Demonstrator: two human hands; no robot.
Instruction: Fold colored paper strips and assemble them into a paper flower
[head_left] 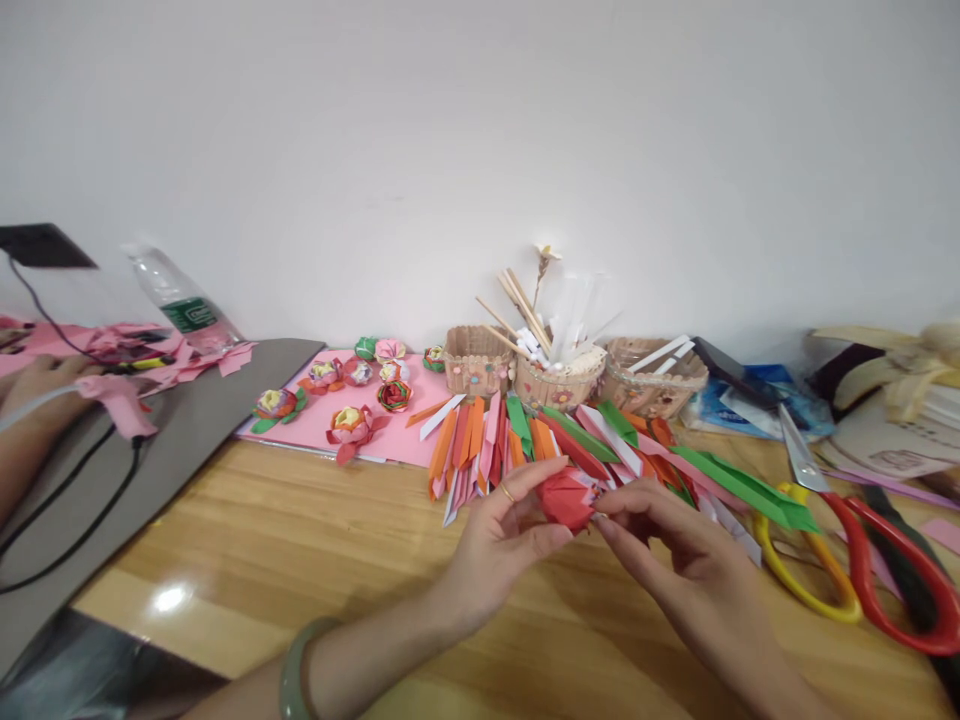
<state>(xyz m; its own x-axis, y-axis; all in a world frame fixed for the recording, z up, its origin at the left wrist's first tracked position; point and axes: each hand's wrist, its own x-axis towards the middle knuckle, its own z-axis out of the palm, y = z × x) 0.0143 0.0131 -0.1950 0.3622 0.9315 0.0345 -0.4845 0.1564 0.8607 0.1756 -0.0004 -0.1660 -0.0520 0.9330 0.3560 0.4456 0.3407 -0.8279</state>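
Note:
My left hand grips a red folded-paper flower between thumb and fingers, just above the wooden table. The fingertips of my right hand pinch the flower's right edge, where a small patterned bit shows. What exactly lies between those fingertips is partly hidden. Just behind my hands spreads a pile of folded paper strips in orange, pink, red, green and white. Several finished paper flowers lie on a pink sheet to the left.
Three woven baskets stand by the wall; the middle one holds sticks and tubes. Scissors with red and yellow handles lie at right. At left, a co-worker's hand is beside a pink glue gun, near a plastic bottle.

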